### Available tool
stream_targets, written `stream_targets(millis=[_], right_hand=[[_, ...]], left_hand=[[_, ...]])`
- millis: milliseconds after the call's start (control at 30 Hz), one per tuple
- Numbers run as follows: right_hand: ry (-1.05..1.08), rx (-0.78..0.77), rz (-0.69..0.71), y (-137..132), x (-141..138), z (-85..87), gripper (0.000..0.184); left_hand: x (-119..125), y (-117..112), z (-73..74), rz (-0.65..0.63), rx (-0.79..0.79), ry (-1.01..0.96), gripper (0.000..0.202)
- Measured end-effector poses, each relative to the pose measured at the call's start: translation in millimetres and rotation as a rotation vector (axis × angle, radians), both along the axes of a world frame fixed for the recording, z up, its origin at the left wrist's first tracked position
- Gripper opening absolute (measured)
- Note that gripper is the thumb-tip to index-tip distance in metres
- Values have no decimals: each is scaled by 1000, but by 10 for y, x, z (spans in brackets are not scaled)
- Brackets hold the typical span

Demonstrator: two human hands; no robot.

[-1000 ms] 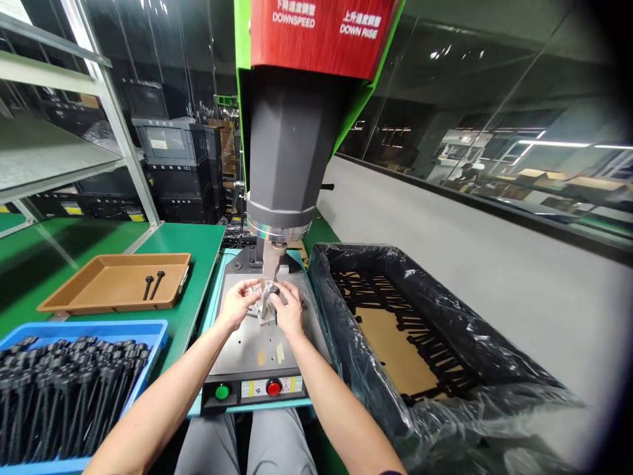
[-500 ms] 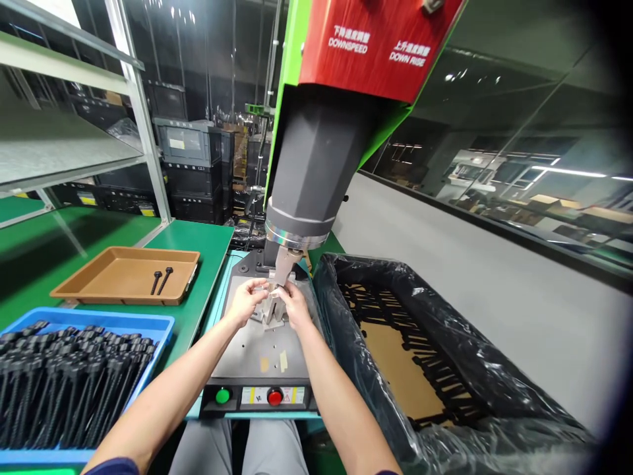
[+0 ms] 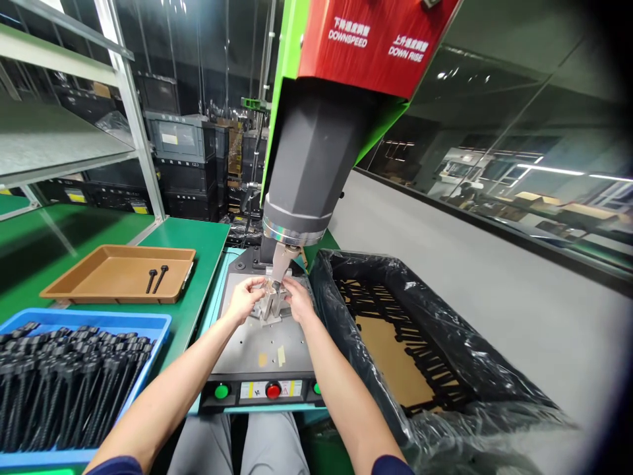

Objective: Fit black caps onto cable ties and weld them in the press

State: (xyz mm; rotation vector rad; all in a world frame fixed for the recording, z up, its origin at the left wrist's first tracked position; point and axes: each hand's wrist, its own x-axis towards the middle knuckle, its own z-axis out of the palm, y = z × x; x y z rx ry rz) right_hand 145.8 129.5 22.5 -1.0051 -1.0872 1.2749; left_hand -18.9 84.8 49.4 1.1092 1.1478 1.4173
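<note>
A small black plastic part (image 3: 275, 286) sits at the top of a metal fixture (image 3: 270, 309), directly under the metal horn (image 3: 281, 262) of a press. My left hand (image 3: 244, 300) is at the left side of the fixture, thumb and fingertips close together; whatever lies between them is too small to make out. On the other side, my right hand (image 3: 299, 300) has its fingers stretched toward the black part, with the thumb lower and apart from them. The fixture rests on the grey machine plate (image 3: 247, 356).
At left, a blue tray (image 3: 165, 324) holds many long black plastic pieces, and a brown tray (image 3: 111, 267) holds two. A box lined with black plastic (image 3: 445, 323), with black pieces on cardboard, stands at right. A red button (image 3: 273, 390) and green button (image 3: 221, 392) line the front.
My right hand's fingers have drawn back slightly to the right, and the black part shows more clearly under the horn. My left hand stays beside the fixture. The view has shifted a little.
</note>
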Motion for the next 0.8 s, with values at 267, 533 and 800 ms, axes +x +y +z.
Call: stream_targets(millis=[267,533,800], right_hand=[[124,-43,-98,326,314,190,20],[311,-204,268,-107,349,31,25],[415,-433,78,-85,233,131,37]], left_hand=[[62,-17,79,-8,-13,93,67],[50,-10,58,-11,-2,133,72],[-31,-58,103,-19,31,206,69]])
